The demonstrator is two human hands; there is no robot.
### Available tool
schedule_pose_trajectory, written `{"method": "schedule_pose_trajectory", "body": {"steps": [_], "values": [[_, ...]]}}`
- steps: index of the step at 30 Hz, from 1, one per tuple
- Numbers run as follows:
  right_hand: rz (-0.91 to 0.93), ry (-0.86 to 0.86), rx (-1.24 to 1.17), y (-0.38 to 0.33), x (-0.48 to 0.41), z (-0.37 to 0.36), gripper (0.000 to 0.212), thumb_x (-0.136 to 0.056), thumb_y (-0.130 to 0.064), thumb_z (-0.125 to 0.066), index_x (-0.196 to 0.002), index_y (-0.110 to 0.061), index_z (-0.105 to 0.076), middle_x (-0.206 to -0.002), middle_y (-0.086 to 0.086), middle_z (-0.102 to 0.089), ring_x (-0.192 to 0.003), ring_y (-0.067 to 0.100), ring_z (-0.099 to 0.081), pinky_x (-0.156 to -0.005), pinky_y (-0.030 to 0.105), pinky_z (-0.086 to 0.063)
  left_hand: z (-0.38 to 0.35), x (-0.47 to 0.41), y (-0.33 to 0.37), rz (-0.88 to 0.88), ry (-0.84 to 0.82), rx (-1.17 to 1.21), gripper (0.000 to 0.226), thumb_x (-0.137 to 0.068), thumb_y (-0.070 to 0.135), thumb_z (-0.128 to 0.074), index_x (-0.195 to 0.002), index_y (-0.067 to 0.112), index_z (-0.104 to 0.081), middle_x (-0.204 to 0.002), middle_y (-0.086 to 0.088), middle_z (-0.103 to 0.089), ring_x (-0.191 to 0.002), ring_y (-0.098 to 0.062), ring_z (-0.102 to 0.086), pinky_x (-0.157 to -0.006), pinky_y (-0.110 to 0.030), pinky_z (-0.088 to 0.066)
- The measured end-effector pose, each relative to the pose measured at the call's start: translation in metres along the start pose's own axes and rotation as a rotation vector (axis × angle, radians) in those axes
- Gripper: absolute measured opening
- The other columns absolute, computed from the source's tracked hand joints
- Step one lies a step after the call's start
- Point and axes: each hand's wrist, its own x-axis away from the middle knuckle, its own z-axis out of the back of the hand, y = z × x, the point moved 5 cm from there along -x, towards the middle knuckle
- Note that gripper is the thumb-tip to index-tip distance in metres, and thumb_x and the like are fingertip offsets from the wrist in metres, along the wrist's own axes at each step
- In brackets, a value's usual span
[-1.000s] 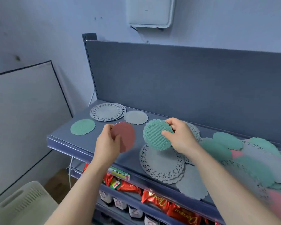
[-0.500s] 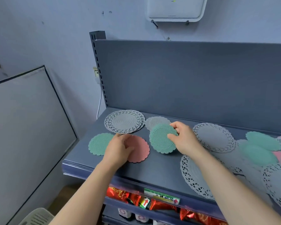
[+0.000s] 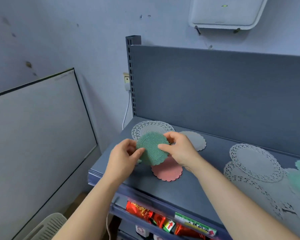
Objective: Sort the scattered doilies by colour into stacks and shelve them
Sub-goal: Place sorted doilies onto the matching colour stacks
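Green doily (image 3: 151, 149) pinched between left hand (image 3: 123, 157), right hand (image 3: 179, 149).

HEAD CAMERA: A single wide-angle camera worn on the person's head looked forward and down over the left end of a shelf (image 3: 189, 187), facing its back panel (image 3: 215, 92) and the wall (image 3: 59, 32) behind. The view sat close. Both forearms entered from the bottom edge, and the left hand (image 3: 123, 158) and right hand (image 3: 180, 149) met near mid-frame, pinching a doily (image 3: 151, 151). The shelf ran out of frame at right. A board (image 3: 33, 135) filled the left side, a wall box (image 3: 227, 13) was cut by the top edge, and packets (image 3: 139, 212) showed under the shelf's front lip. The panel's top line ran tilted across the frame.
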Motion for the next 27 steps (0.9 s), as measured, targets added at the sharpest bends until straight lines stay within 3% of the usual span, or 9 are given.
{"method": "schedule_pose_trajectory", "body": {"steps": [3, 6, 9, 14, 16, 19, 21, 27], "values": [[0.001, -0.024, 0.124, -0.003, -0.017, -0.033, 0.025, -0.081, -0.01, -0.069, -0.106, -0.014, -0.065, -0.076, -0.004, -0.055, -0.063, 0.013, -0.054, -0.058, 0.025, -0.053, 0.027, -0.004, -0.02, 0.08, 0.128, -0.049, 0.012, -0.083, 0.024, -0.069, -0.087, 0.019, -0.059, -0.07, 0.0, -0.063, -0.061, -0.012, -0.055, -0.054, -0.015, -0.037], [0.034, -0.037, 0.3, -0.006, -0.03, -0.057, 0.032, -0.079, -0.017, -0.069, -0.11, -0.018, -0.06, -0.076, -0.006, -0.053, -0.069, 0.014, -0.053, -0.071, 0.028, -0.049, 0.038, -0.006, -0.039, 0.126, 0.144, -0.127, 0.016, -0.083, 0.026, -0.07, -0.093, 0.021, -0.059, -0.071, 0.005, -0.061, -0.065, -0.006, -0.054, -0.057, -0.015, -0.036], [0.046, -0.079, 0.486, -0.005, -0.035, -0.069, 0.03, -0.081, -0.022, -0.069, -0.109, -0.017, -0.061, -0.086, -0.004, -0.058, -0.082, 0.017, -0.057, -0.079, 0.028, -0.048, 0.036, -0.009, -0.054, 0.145, 0.12, -0.236, 0.023, -0.082, 0.028, -0.07, -0.101, 0.016, -0.062, -0.076, 0.007, -0.059, -0.073, -0.013, -0.056, -0.066, -0.023, -0.04], [0.098, -0.08, 0.636, -0.005, -0.028, -0.068, 0.032, -0.085, -0.029, -0.065, -0.115, -0.018, -0.062, -0.112, 0.003, -0.06, -0.104, 0.021, -0.059, -0.089, 0.032, -0.047, 0.029, -0.012, -0.051, 0.101, 0.058, -0.452, 0.034, -0.089, 0.027, -0.06, -0.12, 0.014, -0.058, -0.117, -0.006, -0.054, -0.099, -0.027, -0.056, -0.078, -0.03, -0.041], [0.13, -0.054, 0.669, -0.008, -0.02, -0.059, 0.033, -0.089, -0.03, -0.06, -0.12, -0.018, -0.061, -0.118, 0.002, -0.06, -0.111, 0.021, -0.056, -0.092, 0.032, -0.045, 0.028, -0.01, -0.039, 0.014, 0.088, -0.6, 0.031, -0.088, 0.027, -0.06, -0.117, 0.014, -0.061, -0.115, -0.008, -0.057, -0.099, -0.031, -0.055, -0.079, -0.035, -0.044], [0.155, 0.006, 0.72, -0.011, -0.001, -0.035, 0.036, -0.094, -0.033, -0.051, -0.126, -0.019, -0.058, -0.127, -0.001, -0.058, -0.112, 0.021, -0.056, -0.093, 0.033, -0.044, 0.013, -0.004, -0.014, -0.177, 0.114, -0.692, 0.022, -0.08, 0.024, -0.069, -0.096, 0.01, -0.07, -0.091, -0.011, -0.066, -0.077, -0.036, -0.058, -0.067, -0.038, -0.047], [0.145, 0.044, 0.758, -0.01, 0.017, -0.014, 0.037, -0.095, -0.035, -0.048, -0.129, -0.02, -0.056, -0.13, -0.002, -0.057, -0.108, 0.021, -0.058, -0.092, 0.033, -0.043, -0.005, 0.001, 0.006, -0.27, 0.089, -0.681, 0.019, -0.077, 0.024, -0.072, -0.091, 0.01, -0.071, -0.084, -0.01, -0.066, -0.071, -0.036, -0.058, -0.063, -0.037, -0.047], [0.018, 0.201, 0.853, 0.012, 0.086, 0.072, 0.038, -0.098, -0.035, -0.042, -0.133, -0.021, -0.05, -0.135, -0.004, -0.054, -0.124, 0.02, -0.048, -0.099, 0.033, -0.039, -0.082, 0.035, 0.078, -0.527, -0.041, -0.58, 0.018, -0.074, 0.025, -0.073, -0.089, 0.014, -0.072, -0.08, -0.004, -0.069, -0.069, -0.032, -0.06, -0.061, -0.036, -0.049]]}}
